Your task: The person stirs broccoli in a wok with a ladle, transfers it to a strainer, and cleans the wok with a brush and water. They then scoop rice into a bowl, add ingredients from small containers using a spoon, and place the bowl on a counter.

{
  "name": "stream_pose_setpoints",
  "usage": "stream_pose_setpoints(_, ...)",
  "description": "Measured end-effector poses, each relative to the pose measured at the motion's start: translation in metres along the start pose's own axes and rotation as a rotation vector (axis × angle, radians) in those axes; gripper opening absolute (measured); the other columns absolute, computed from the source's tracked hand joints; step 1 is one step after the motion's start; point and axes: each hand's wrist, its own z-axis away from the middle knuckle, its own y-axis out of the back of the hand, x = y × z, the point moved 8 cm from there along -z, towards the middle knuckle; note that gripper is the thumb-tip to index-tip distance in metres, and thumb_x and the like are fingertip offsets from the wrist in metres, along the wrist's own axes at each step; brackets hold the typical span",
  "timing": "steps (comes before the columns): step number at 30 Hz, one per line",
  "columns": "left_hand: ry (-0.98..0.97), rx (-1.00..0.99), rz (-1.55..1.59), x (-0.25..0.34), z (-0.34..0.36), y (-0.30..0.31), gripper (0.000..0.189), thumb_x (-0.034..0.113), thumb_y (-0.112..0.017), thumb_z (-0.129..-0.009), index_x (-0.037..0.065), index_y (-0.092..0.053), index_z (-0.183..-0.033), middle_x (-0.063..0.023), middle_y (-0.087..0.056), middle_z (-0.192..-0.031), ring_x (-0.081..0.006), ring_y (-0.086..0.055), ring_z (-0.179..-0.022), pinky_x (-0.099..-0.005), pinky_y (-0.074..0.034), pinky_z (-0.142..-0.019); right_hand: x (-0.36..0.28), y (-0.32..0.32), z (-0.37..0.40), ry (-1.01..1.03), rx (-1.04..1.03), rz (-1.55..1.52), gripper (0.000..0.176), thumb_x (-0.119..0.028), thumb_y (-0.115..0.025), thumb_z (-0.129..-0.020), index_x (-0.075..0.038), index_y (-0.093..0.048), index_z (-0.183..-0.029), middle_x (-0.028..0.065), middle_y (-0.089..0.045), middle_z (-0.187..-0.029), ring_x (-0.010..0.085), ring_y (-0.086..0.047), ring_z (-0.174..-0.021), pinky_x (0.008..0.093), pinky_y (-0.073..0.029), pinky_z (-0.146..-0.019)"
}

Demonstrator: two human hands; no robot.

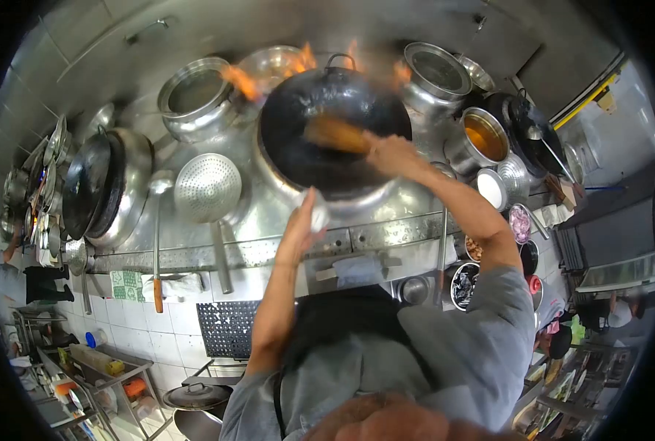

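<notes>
A large black wok (290, 158) sits on the burner in the middle, with flames (243, 81) rising behind its rim. My right hand (392, 156) is closed round a tan brush (335, 134), blurred by motion, over the inside of the wok. At the wok's near edge, my left hand (301, 224) is wrapped round a white cloth (320, 214).
Left of the wok are a perforated skimmer (208, 187), a long-handled ladle (160, 184) and a tilted wok (87, 184). A pot of orange liquid (485, 137) and a white bowl (491, 189) stand right. Lidded pots flank the flames. Other people are at the far sides.
</notes>
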Motion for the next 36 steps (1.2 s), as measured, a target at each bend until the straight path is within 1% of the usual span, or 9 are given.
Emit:
stream_pose_setpoints(4, -0.565, 0.353, -0.805, -0.033, 0.052, 0.102, 0.059, 0.037, -0.074, -0.082, -0.006, -0.051, -0.116, -0.0211, -0.064, -0.099, -0.0387, -0.063, -0.085, -0.0463, -0.050, -0.079, 0.068, -0.035, -0.052, 0.050, -0.141, 0.217, 0.057, -0.040, -0.059, -0.089, -0.023, -0.050, -0.142, 0.0155, -0.066, -0.121, 0.0381, -0.062, -0.113, 0.0526, -0.054, -0.087)
stream_pose_setpoints(5, -0.338, 0.298, -0.866, -0.036, 0.080, 0.098, 0.064, 0.031, -0.077, -0.079, -0.006, -0.049, -0.122, -0.0270, -0.062, -0.113, -0.0436, -0.061, -0.097, -0.0478, -0.048, -0.088, 0.106, -0.032, -0.083, -0.095, 0.084, 0.253, 0.055, -0.037, -0.060, -0.089, -0.019, -0.049, -0.140, 0.0170, -0.067, -0.112, 0.0365, -0.065, -0.104, 0.0504, -0.055, -0.081)
stream_pose_setpoints(10, -0.679, 0.314, -1.163, -0.084, 0.094, 0.102, 0.061, 0.024, -0.081, -0.074, -0.004, -0.052, -0.120, -0.0266, -0.059, -0.106, -0.0441, -0.055, -0.100, -0.0492, -0.045, -0.088, 0.106, 0.011, -0.089, -0.516, 0.738, -0.103, 0.053, -0.024, -0.062, -0.087, -0.013, -0.046, -0.137, 0.0164, -0.067, -0.090, 0.0304, -0.070, -0.082, 0.0447, -0.058, -0.071)
stream_pose_setpoints(12, -0.678, 0.310, -1.118, -0.080, 0.095, 0.089, 0.061, 0.026, -0.082, -0.074, -0.002, -0.054, -0.121, -0.0251, -0.059, -0.101, -0.0431, -0.055, -0.098, -0.0488, -0.046, -0.087, 0.071, -0.043, -0.108, -0.473, 0.527, -0.087, 0.056, -0.027, -0.063, -0.088, -0.011, -0.043, -0.139, 0.0185, -0.069, -0.096, 0.0306, -0.071, -0.085, 0.0455, -0.058, -0.073)
stream_pose_setpoints(15, -0.701, 0.373, -1.217, -0.084, 0.093, 0.086, 0.066, 0.030, -0.082, -0.075, 0.000, -0.053, -0.125, -0.0260, -0.060, -0.105, -0.0434, -0.057, -0.099, -0.0481, -0.046, -0.087, -0.008, -0.144, -0.129, 0.131, 0.091, -0.300, 0.057, -0.034, -0.065, -0.088, -0.022, -0.050, -0.142, 0.0185, -0.068, -0.110, 0.0370, -0.067, -0.098, 0.0436, -0.052, -0.090)
stream_pose_setpoints(20, -0.664, 0.435, -1.137, -0.081, 0.098, 0.092, 0.070, 0.033, -0.082, -0.076, 0.000, -0.051, -0.129, -0.0269, -0.061, -0.109, -0.0444, -0.058, -0.099, -0.0483, -0.047, -0.087, 0.027, -0.065, -0.087, 0.200, -0.185, -0.253, 0.064, -0.042, -0.073, -0.081, -0.035, -0.051, -0.140, 0.0189, -0.068, -0.114, 0.0351, -0.069, -0.093, 0.0399, -0.056, -0.084)
stream_pose_setpoints(24, -0.700, 0.473, -1.117, -0.076, 0.099, 0.089, 0.077, 0.032, -0.082, -0.076, -0.003, -0.045, -0.134, -0.0278, -0.057, -0.113, -0.0443, -0.055, -0.104, -0.0487, -0.045, -0.090, 0.158, 0.015, -0.053, -0.511, 0.516, 0.045, 0.060, -0.033, -0.060, -0.091, -0.011, -0.041, -0.143, 0.0246, -0.069, -0.094, 0.0429, -0.069, -0.089, 0.0515, -0.056, -0.075)
stream_pose_setpoints(28, -0.825, 0.549, -1.088, -0.026, 0.126, 0.058, 0.067, 0.020, -0.077, -0.082, -0.004, -0.046, -0.135, -0.0257, -0.052, -0.118, -0.0413, -0.048, -0.114, -0.0475, -0.039, -0.098, 0.202, 0.028, 0.064, -0.503, 0.775, -0.285, 0.065, -0.038, -0.062, -0.091, -0.008, -0.041, -0.145, 0.0248, -0.069, -0.098, 0.0415, -0.068, -0.089, 0.0517, -0.053, -0.078)
stream_pose_setpoints(36, -1.183, 0.309, -1.259, 0.057, 0.075, -0.111, 0.037, 0.015, -0.069, -0.086, 0.008, -0.063, -0.122, -0.0111, -0.061, -0.117, -0.0308, -0.052, -0.114, -0.0456, -0.038, -0.096, 0.125, -0.168, 0.231, -0.559, 0.175, -0.747, 0.066, -0.029, -0.072, -0.081, -0.009, -0.051, -0.141, 0.0249, -0.068, -0.097, 0.0388, -0.067, -0.090, 0.0434, -0.052, -0.082)
